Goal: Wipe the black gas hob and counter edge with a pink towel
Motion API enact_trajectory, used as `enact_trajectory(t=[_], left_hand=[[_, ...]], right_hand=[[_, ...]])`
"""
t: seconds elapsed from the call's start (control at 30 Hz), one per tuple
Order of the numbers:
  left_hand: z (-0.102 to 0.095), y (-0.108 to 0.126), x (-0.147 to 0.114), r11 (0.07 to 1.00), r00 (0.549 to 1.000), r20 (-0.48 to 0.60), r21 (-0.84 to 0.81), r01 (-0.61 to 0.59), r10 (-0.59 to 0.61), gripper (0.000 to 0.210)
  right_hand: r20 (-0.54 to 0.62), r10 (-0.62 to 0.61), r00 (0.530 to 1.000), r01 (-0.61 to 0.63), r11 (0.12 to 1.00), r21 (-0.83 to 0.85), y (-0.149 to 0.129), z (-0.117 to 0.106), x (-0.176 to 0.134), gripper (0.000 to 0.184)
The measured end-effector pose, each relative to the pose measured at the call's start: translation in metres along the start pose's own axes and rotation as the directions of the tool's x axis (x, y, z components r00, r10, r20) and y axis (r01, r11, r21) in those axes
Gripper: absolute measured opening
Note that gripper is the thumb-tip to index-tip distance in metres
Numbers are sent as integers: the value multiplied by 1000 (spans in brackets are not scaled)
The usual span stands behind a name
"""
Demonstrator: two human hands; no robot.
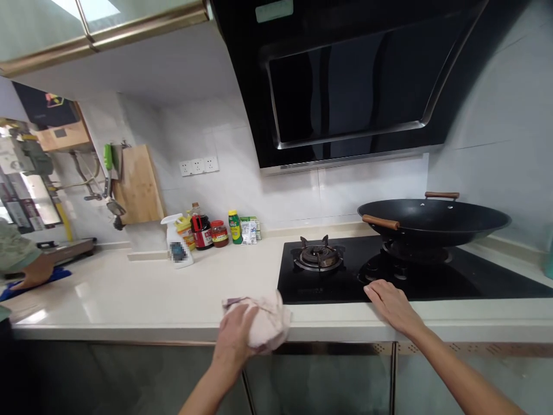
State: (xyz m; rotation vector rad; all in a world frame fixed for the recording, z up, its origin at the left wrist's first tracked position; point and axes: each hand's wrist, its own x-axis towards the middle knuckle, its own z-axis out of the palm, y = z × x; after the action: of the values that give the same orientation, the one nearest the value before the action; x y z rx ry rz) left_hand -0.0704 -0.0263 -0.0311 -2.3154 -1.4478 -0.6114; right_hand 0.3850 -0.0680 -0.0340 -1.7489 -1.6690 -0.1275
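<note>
Seen from the head camera, a person in a kitchen grips a bunched pale pink cloth in the left hand, fingers closed on the fabric at the front edge of the white countertop, just left of a black glass cooktop. The right hand rests palm down at the cooktop's front edge, fingers together and slightly bent; whether anything lies under them cannot be told. A black wok with wooden handles sits over the right burner, beside the uncovered left burner, below a dark range hood. A white spray bottle, a dark sauce bottle and a red-lidded jar stand near the wall. At far left, a co-worker's hand rests on a blue cloth.
</note>
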Motion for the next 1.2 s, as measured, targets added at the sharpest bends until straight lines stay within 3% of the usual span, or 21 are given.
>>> enact_trajectory(t=[0.1,0.2,0.3,0.47,0.57,0.63,0.7,0.8,0.93,1.07,1.2], left_hand=[[-19,-37,-1,990,989,57,30,135,-137,73],[-26,-38,4,986,982,94,50,157,-161,66],[-22,-2,9,996,994,55,19,91,-92,63],[-1,98,16,991,997,-72,-133,-24,14,73],[10,148,23,970,992,-75,-214,-119,105,85],[17,168,27,949,982,-89,-254,-185,167,90],[24,173,29,933,972,-128,-280,-227,198,90],[31,152,24,929,960,-199,-272,-249,199,82],[28,84,8,977,976,-202,-180,-118,81,74],[6,11,-3,995,984,-157,-61,80,-89,60],[-20,-23,7,972,971,-48,-25,235,-236,50]], right_hand=[[-10,-16,1000,16,999,-31,-3,1,0,47],[-17,-12,1000,12,999,-49,-7,2,0,46],[-15,-4,1000,3,998,-59,-8,3,0,45],[-15,5,1000,-7,996,-89,-8,5,1,44],[-7,12,1000,-12,996,-88,-7,5,1,44],[7,11,1000,-10,997,-76,-5,5,2,44],[24,7,1000,-5,998,-60,-1,5,2,44],[33,0,999,2,998,-57,4,5,3,44],[13,-15,1000,16,996,-84,3,6,2,42],[-13,-29,999,27,991,-128,-2,8,-1,37],[-17,-26,1000,23,988,-151,-5,9,-2,37]])
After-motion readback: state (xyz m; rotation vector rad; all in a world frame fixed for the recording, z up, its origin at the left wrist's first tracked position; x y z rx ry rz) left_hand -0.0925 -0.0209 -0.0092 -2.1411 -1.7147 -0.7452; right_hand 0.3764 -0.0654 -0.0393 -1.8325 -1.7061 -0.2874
